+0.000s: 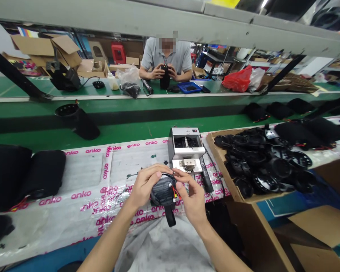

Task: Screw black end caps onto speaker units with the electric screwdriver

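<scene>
A round black piece [161, 192] is held between the two hands, just above the near edge of the work surface [85, 172] with its pink "anko" lettering. Its far rim is partly covered by fingers, and its underside is out of sight. A short black strap [170, 217] hangs from its near side; thin wires [175, 194] with small pale connectors stick out at its right, too small to make out well.

The left hand [143, 187] grips the left and far rim, fingers bent over it and thumb along the top. The right hand [193, 197] has its fingers curled to the far right rim, thumb near the wires — whether it pinches a wire cannot be told.

Just beyond stands a grey machine [186, 151], its front edge close to the fingertips. To the right, a cardboard box [215, 156] holds black plastic parts [268, 166], heaped so that many hide one another. Black padded pieces [48, 172] lie at the left, the outermost cut off by the frame. Across the green belt [141, 126], a co-worker [184, 56] holds a dark object [164, 77] — its details unclear.
</scene>
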Motion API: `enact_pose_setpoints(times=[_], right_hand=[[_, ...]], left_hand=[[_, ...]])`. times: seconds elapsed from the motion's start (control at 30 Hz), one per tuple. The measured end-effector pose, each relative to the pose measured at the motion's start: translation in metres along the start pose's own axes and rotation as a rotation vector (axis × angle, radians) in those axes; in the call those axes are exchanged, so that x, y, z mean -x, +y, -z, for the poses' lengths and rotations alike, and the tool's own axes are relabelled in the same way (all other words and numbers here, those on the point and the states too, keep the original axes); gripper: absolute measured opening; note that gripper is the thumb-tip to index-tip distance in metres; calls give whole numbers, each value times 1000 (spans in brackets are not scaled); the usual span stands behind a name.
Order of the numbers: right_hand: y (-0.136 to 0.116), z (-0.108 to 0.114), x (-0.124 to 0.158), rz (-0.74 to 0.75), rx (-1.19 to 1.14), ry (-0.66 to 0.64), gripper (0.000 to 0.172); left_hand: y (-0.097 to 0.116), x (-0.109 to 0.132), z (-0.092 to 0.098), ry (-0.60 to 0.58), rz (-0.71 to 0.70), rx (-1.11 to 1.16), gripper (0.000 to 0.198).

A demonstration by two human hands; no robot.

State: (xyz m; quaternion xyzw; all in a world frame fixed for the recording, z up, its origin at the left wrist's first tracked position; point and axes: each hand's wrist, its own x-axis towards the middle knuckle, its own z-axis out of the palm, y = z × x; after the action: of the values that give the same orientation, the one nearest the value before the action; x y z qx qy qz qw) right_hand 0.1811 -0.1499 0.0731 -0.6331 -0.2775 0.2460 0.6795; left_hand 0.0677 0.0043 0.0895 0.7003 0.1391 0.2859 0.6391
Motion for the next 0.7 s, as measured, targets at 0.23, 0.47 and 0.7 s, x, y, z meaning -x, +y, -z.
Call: enact_pose_setpoints(times=[0.23,0.47,0.7], right_hand=[[-7,-10,7,-73,-66,18,22],[-20,27,-13,23,157,65,36],[9,111,-86,-46,554,197,35]], left_hand=[[0,-6,6,-123,120,70,42],[5,-17,19,-372,183,9,54],[6,-30,21,-494,213,70,52]])
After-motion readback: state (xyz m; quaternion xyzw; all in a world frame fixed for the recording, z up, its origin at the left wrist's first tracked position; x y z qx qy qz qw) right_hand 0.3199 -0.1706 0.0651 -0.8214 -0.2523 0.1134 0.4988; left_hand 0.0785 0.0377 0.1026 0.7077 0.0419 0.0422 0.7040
